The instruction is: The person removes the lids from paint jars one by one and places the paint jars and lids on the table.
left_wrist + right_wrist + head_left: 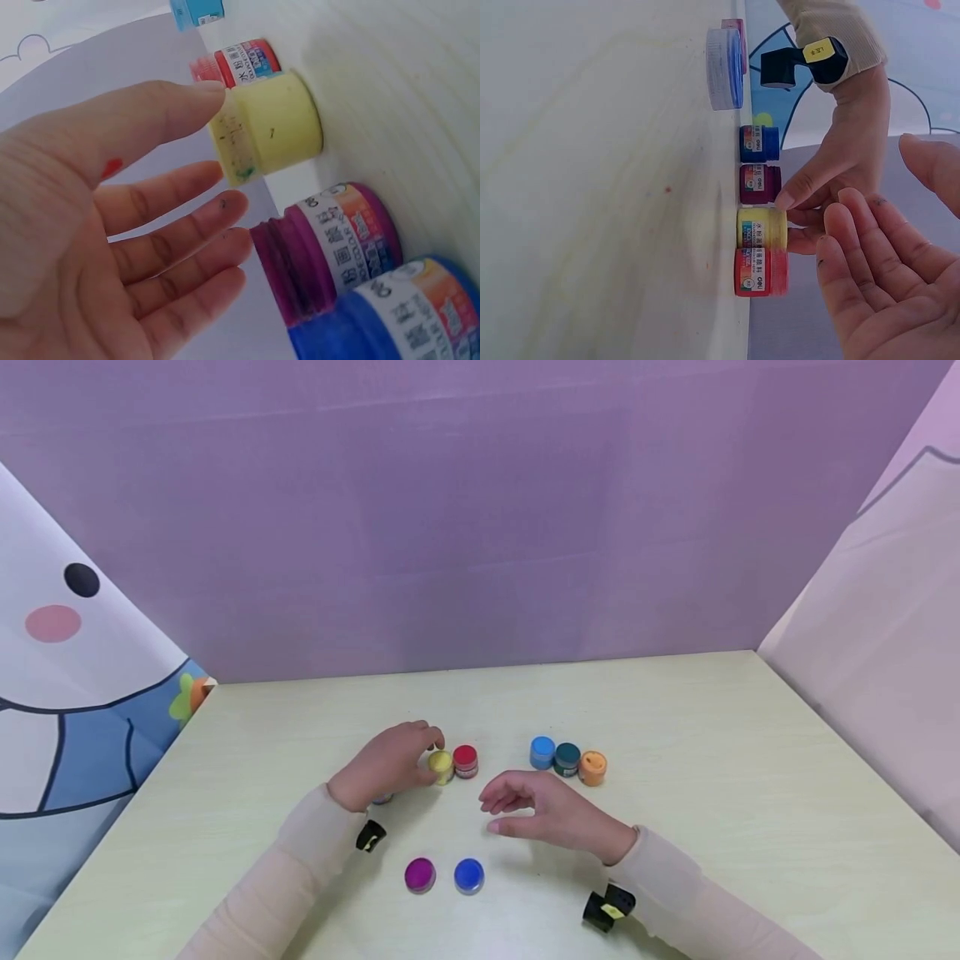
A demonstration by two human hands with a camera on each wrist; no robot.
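Note:
My left hand (393, 764) is at a yellow paint jar (281, 124), its thumb touching the lid edge in the left wrist view. The other fingers are loosely extended below the jar, apart from one another. Against the yellow jar stands a red paint jar (466, 762). A purple jar (760, 184) and a blue jar (759, 144) stand beside it without lids, mostly hidden by my left hand in the head view. My right hand (551, 810) hovers over the table, fingers relaxed and holding nothing.
A purple lid (420, 876) and a blue lid (468, 876) lie near the front of the pale table (675, 727). To the right stand a light blue jar (542, 752), a dark green jar (567, 759) and an orange jar (592, 767). A purple backdrop (487, 527) rises behind.

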